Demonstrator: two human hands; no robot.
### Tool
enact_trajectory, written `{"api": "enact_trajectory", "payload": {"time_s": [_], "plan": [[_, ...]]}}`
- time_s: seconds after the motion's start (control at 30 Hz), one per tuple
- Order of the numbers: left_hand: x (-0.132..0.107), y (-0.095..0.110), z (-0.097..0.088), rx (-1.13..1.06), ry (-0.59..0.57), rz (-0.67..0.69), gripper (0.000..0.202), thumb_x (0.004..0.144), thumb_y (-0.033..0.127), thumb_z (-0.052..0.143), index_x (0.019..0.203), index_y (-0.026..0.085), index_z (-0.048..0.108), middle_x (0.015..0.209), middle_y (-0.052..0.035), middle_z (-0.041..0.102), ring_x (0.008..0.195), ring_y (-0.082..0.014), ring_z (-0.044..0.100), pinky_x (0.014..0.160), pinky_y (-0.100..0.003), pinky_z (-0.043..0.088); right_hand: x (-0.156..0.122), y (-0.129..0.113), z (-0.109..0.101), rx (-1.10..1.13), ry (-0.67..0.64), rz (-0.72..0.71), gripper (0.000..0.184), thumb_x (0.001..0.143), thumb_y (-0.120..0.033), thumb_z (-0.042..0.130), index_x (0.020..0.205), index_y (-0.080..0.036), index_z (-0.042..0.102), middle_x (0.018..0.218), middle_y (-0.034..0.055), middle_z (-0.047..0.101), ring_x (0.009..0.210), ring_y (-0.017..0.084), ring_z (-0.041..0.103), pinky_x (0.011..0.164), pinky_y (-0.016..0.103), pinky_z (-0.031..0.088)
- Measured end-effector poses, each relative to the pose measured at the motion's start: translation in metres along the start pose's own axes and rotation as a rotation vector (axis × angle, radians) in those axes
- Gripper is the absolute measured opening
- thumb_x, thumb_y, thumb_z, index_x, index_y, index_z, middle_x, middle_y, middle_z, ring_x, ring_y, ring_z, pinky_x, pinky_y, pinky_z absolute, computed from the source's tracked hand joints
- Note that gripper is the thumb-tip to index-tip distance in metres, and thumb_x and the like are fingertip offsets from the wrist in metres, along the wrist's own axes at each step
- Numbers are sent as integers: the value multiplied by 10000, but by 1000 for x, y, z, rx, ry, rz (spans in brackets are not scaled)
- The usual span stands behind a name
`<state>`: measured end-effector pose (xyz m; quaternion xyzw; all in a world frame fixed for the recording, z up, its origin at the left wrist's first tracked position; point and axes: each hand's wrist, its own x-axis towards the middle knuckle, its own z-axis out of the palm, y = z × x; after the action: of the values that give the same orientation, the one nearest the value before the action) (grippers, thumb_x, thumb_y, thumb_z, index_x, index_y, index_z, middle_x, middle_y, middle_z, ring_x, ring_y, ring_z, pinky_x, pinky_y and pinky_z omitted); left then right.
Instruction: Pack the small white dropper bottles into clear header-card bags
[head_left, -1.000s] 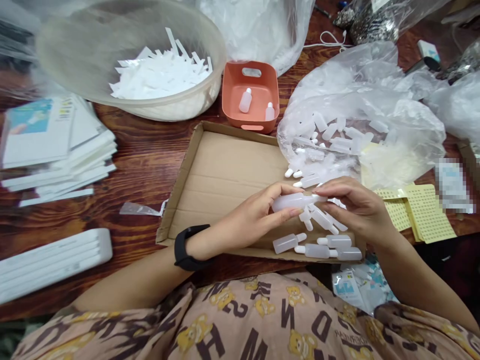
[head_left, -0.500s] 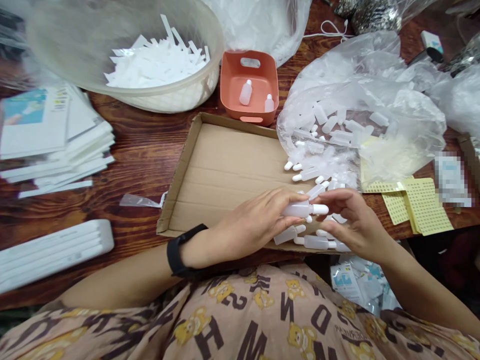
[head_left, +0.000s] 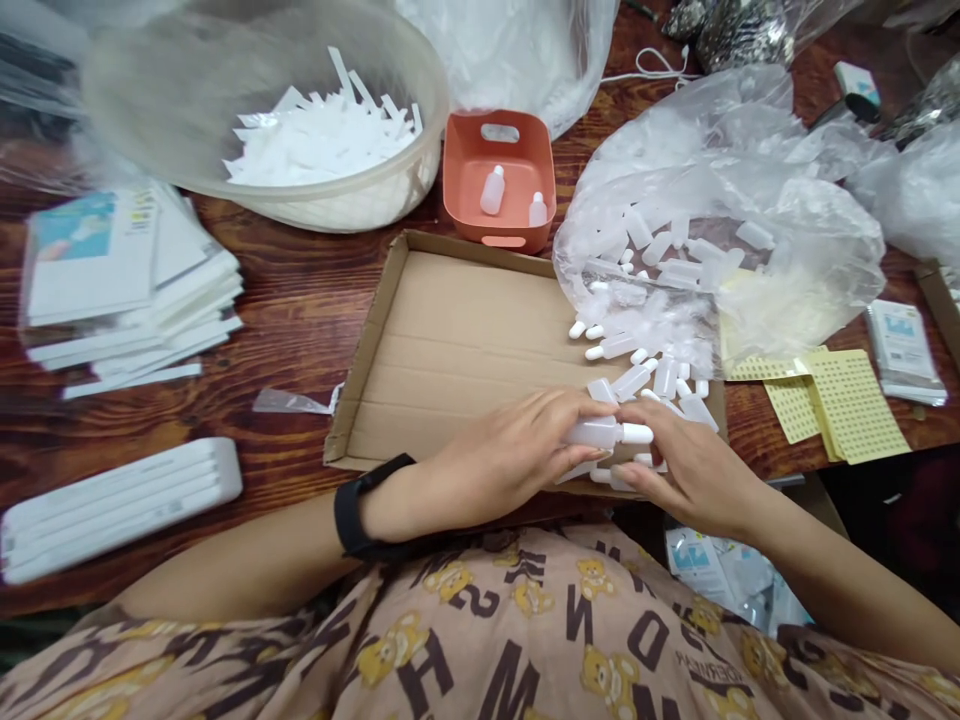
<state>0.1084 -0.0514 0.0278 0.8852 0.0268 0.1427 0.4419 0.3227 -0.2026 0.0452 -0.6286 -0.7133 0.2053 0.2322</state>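
left hand [head_left: 517, 437] grips a frosted plastic bottle [head_left: 596, 432]; right hand [head_left: 694, 468], loosely parted, now sits farther in around its white cap [head_left: 638, 433], seemingly within grasp.

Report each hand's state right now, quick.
Left hand: closed, holding a small bottle.
Right hand: open, partly curled about that bottle's white cap; whether it touches cannot be told.

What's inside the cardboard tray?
Loose small bottles, some showing white caps, in the right part of the cardboard tray. The left hand, right hand and plastic bag hide whatever lies beneath them.
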Motion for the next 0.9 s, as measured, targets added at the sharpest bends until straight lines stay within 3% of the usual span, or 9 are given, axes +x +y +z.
{"api": "enact_trajectory", "payload": {"time_s": [0.1, 0.17, 0.23, 0.37, 0.5, 0.63, 0.77, 0.83, 0.9], "plan": [[-1, 2, -3, -70, -20, -62, 313, 1146, 346, 514, 1410, 181, 545, 1418, -151, 716, 1367, -251, 675, 1181, -440, 542, -1, 1, 4, -106, 69, -117, 438, 1173, -446, 346, 975, -204, 652, 895, 82, 773, 765, 197, 723, 673, 308, 532], [-2, 2, -4, -89, -35, -75, 314, 1146, 346, 514, 1413, 184, 547, 1417, -148, 716, 1365, -250, 675, 1184, -440, 536, -2, 3, 5, -100, 34, -118, 424, 1176, -454, 335, 1032, -209, 650, 901, 65, 776, 760, 188, 723, 668, 298, 530], [-3, 2, -4, -90, -34, -67, 316, 1149, 334, 505, 1425, 184, 541, 1431, -155, 709, 1381, -251, 666, 1190, -443, 530, -3, 3, 4, -164, 78, -112, 368, 1152, -492, 418, 1109, -205, 646, 978, 91, 785, 829, 213, 736, 683, 313, 530], [-6, 1, 0, -49, -21, -14, 329, 1152, 331, 495, 1439, 172, 521, 1422, -168, 705, 1382, -252, 662, 1187, -442, 532, -2, 2, -2, -111, 44, -143, 418, 1176, -399, 346, 883, -236, 595, 748, 20, 693, 648, 161, 644, 609, 280, 459], [-7, -2, 3, -42, -14, 3, 329, 1151, 328, 497, 1455, 203, 515, 1435, -164, 701, 1388, -263, 662, 1170, -471, 548, 1, -1, -5, -171, 93, -153, 350, 1149, -444, 443, 956, -218, 628, 882, 68, 750, 777, 203, 692, 665, 310, 482], [-7, -1, 3, -64, -15, 8, 340, 1139, 299, 523, 1464, 201, 532, 1433, -171, 708, 1385, -277, 665, 1170, -490, 551, 2, 2, -6, -81, -2, -121, 410, 1177, -378, 353, 896, -229, 612, 795, 26, 720, 698, 169, 666, 647, 298, 472], [-5, -1, 3, -82, -38, -2, 335, 1139, 301, 520, 1455, 193, 538, 1403, -171, 721, 1347, -271, 689, 1141, -469, 576, 1, 7, -2, -249, 121, -231, 330, 1126, -459, 498, 985, -217, 672, 928, 99, 761, 818, 233, 675, 673, 345, 465], [-5, -4, 6, -14, 0, 72, 345, 1140, 290, 518, 1470, 189, 511, 1392, -173, 725, 1339, -268, 691, 1121, -461, 588, 3, 7, 5, -75, 112, -146, 448, 1143, -502, 414, 864, -230, 634, 798, 68, 700, 728, 206, 620, 652, 337, 453], [-4, -12, 10, 132, 48, 180, 370, 1140, 229, 498, 1505, 176, 469, 1423, -192, 708, 1345, -268, 686, 1107, -458, 592, 5, 7, 15, 299, 20, 96, 600, 1143, -610, 290, 731, -246, 530, 647, 19, 579, 598, 171, 532, 586, 317, 439]]}}
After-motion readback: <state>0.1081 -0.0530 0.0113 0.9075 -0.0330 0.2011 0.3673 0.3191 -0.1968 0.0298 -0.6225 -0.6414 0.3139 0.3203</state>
